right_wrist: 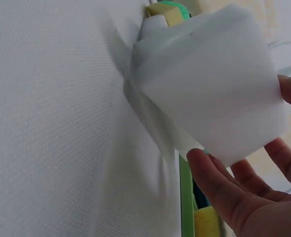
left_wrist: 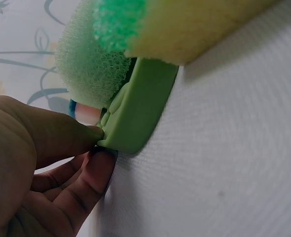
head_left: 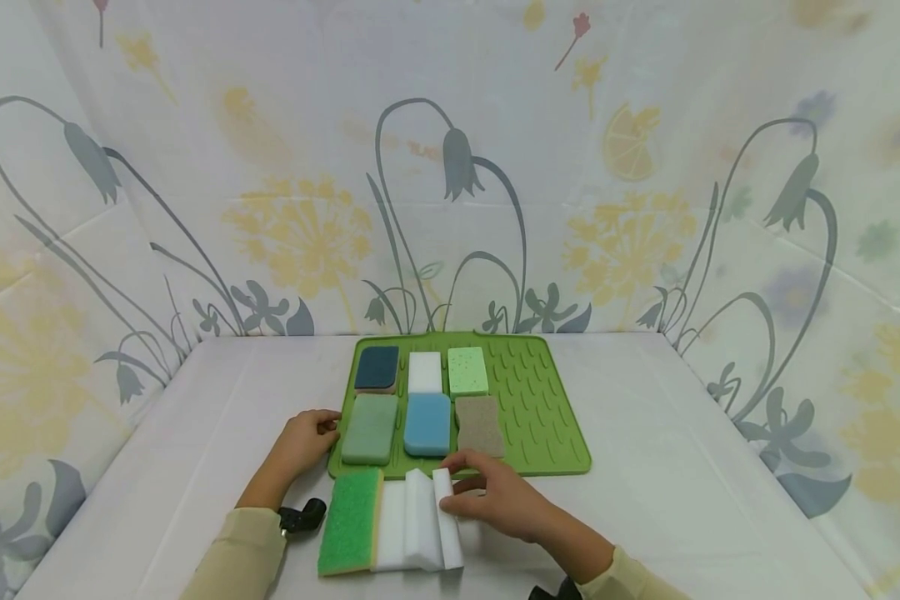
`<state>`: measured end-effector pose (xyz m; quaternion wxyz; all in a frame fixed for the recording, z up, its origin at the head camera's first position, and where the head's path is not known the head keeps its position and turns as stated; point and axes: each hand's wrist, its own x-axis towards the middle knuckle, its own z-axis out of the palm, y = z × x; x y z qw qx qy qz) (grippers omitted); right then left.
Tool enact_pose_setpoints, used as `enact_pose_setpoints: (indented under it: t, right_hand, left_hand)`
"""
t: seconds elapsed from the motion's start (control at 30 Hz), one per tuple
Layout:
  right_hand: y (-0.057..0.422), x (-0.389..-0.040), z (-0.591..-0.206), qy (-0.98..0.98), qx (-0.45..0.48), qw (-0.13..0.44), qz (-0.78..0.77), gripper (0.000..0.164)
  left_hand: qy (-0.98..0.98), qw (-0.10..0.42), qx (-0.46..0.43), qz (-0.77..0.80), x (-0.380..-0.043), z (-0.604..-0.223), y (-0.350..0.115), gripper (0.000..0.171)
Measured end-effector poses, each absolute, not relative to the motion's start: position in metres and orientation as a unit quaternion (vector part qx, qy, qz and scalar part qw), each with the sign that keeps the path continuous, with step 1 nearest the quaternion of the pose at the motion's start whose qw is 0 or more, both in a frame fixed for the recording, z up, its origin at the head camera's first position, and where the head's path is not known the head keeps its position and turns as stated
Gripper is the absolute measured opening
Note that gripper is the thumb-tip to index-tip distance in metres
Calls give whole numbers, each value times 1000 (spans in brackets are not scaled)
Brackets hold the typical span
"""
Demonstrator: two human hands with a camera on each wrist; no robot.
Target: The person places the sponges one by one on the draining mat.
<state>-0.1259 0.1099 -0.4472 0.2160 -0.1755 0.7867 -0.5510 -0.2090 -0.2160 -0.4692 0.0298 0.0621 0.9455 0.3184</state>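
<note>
My left hand [head_left: 300, 446] pinches the left edge of a ribbed green drying mat [head_left: 536, 400] between thumb and fingers, plainest in the left wrist view. In front of the mat, my right hand [head_left: 506, 500] holds a white melamine sponge [head_left: 447, 523] between thumb and fingertips; it stands on edge, slightly tilted. Left of it come another tilted white sponge [head_left: 421, 521], a white sponge [head_left: 392, 529] and a green-and-yellow scouring sponge [head_left: 351, 525], side by side in a row.
Two rows on the mat hold a dark blue sponge [head_left: 377, 368], a white one [head_left: 424, 372], a speckled green one [head_left: 468, 371], a pale green one [head_left: 370, 429], a blue one [head_left: 427, 425] and a grey-brown one [head_left: 479, 427]. Flowered cloth [head_left: 315, 167] hangs behind.
</note>
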Motion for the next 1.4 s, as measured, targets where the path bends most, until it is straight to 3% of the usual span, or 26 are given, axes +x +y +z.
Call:
enact_pose_setpoints:
  t: [0.57,1.4]
  right_hand:
    - [120,-137,-423,813,-191,173,-522,44]
    - [141,-185,-389,880,-128,73,-452,54]
  left_hand:
    - [945,29,61,321,-209,-470,-216,36]
    - [944,28,62,322,-211,-473,-218,36]
